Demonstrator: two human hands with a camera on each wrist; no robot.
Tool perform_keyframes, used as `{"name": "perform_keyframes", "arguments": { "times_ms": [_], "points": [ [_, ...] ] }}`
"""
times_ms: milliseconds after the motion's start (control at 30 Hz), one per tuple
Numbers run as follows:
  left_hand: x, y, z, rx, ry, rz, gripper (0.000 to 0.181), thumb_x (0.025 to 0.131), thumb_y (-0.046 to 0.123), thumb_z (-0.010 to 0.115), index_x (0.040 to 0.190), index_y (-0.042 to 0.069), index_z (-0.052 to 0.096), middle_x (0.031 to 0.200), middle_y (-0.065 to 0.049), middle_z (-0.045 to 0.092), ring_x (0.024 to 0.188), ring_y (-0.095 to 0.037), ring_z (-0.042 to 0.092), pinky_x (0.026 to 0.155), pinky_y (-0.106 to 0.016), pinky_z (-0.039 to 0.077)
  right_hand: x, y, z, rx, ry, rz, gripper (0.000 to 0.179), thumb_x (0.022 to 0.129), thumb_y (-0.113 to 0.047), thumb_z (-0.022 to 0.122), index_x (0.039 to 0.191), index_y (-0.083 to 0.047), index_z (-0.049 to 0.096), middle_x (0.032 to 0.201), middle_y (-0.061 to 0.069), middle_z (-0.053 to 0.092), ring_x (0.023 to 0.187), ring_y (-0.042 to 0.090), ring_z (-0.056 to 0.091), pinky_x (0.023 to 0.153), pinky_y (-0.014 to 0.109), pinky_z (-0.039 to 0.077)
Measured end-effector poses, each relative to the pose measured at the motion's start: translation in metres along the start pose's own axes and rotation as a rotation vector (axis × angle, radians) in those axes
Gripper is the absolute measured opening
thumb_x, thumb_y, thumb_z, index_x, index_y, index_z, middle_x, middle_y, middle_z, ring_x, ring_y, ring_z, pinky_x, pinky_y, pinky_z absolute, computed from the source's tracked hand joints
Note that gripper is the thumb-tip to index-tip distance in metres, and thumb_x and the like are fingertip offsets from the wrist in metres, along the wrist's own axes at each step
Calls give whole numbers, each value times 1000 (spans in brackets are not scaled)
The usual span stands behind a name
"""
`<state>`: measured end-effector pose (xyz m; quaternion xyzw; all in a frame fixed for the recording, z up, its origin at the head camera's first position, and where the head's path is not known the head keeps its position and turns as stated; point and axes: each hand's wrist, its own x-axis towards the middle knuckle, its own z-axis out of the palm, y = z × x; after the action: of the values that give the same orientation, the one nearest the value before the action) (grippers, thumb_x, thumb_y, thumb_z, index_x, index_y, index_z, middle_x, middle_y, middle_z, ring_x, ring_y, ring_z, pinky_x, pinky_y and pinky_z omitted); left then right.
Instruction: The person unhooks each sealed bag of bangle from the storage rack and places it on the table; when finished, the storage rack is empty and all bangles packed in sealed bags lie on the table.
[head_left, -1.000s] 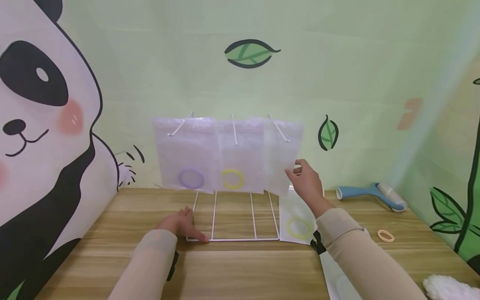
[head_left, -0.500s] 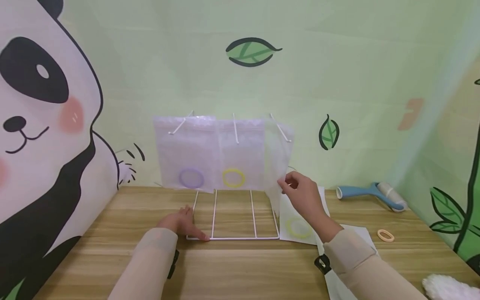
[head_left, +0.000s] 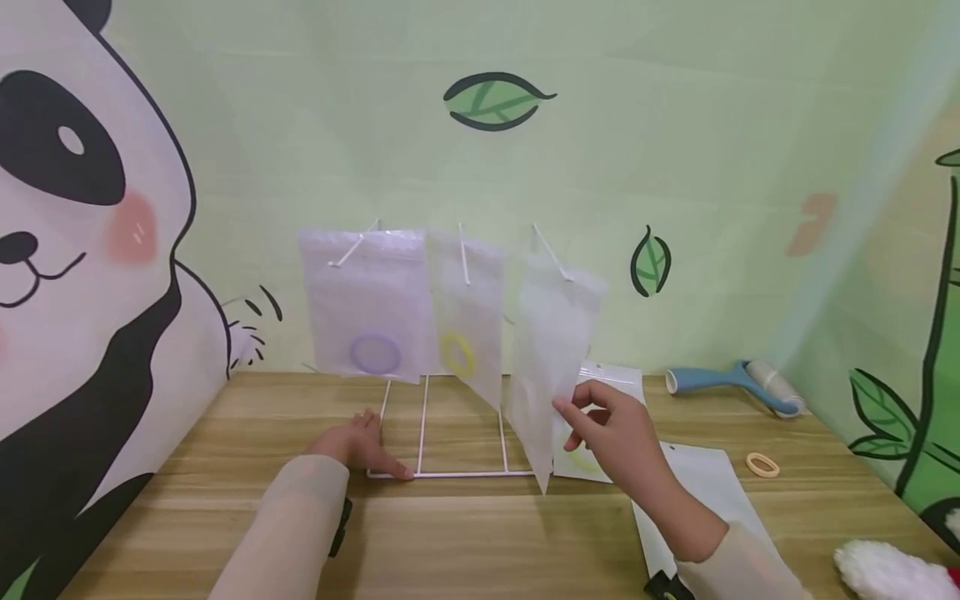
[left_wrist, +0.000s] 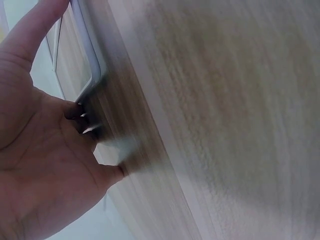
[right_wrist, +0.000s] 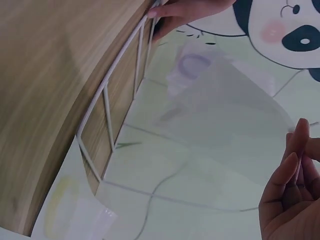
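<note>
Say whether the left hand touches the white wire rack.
Touching: the head view shows the left hand with its thumb tip on the front bar of the white wire rack.

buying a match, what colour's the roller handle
Blue; the roller handle shows best in the head view.

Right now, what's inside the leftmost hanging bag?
A purple ring shows through the leftmost bag, near its bottom. Being cloudy, the bag veils the rest; I can't tell whether anything else is inside.
</note>
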<state>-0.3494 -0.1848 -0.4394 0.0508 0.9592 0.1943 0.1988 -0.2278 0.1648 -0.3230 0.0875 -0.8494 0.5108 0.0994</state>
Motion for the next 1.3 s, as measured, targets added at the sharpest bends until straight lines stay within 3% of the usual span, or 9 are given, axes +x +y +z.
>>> {"name": "perform_keyframes", "arguments": {
  "times_ms": [167,367,600,767,933,1067,1300],
  "points": [
    [4,-4,2,-16,-16,-5,145,59,73,80,153,-13,11,160,-31,4,149,-43,3,120,-53,10,-16,-6,-5,53,-24,38,28,93,-37,70,93,-9,66,73,6,70,63,22,68,41,26,26],
    [6,-6,3,-39,-11,-8,150,54,77,80,152,-13,12,160,-32,6,149,-44,4,119,-56,10,-28,-11,-13,94,-30,37,25,93,-32,71,92,-8,64,63,7,65,61,23,67,51,28,39],
    [5,-6,3,-40,0,6,149,54,77,80,152,-14,13,159,-33,7,148,-45,6,119,-56,11,-39,-19,-21,211,-38,17,20,93,-19,71,92,-1,63,69,6,63,57,20,64,67,30,54],
    [4,-4,1,-5,3,19,146,59,76,78,152,-14,12,159,-33,7,148,-45,6,119,-55,11,-48,-22,-25,190,-76,-23,18,93,-16,71,90,0,63,64,4,60,54,17,60,62,29,55],
    [-1,1,-3,-2,3,30,144,60,75,78,151,-15,13,159,-34,7,148,-46,6,119,-56,12,-60,-26,-30,131,-158,-22,18,93,-21,71,90,-4,64,63,1,57,57,17,59,55,29,50],
    [-3,1,-3,-13,5,35,147,58,77,78,151,-15,12,159,-34,6,148,-46,4,119,-56,11,-70,-32,-31,146,-242,-32,19,94,-22,70,91,-4,65,62,2,58,56,18,60,55,29,51],
    [-11,8,-6,-17,-8,40,141,63,71,80,151,-16,11,158,-36,7,147,-47,5,119,-56,12,-88,-27,-26,295,-438,-88,14,97,-13,64,93,0,64,64,9,60,53,18,59,56,27,51]
  ]
}}
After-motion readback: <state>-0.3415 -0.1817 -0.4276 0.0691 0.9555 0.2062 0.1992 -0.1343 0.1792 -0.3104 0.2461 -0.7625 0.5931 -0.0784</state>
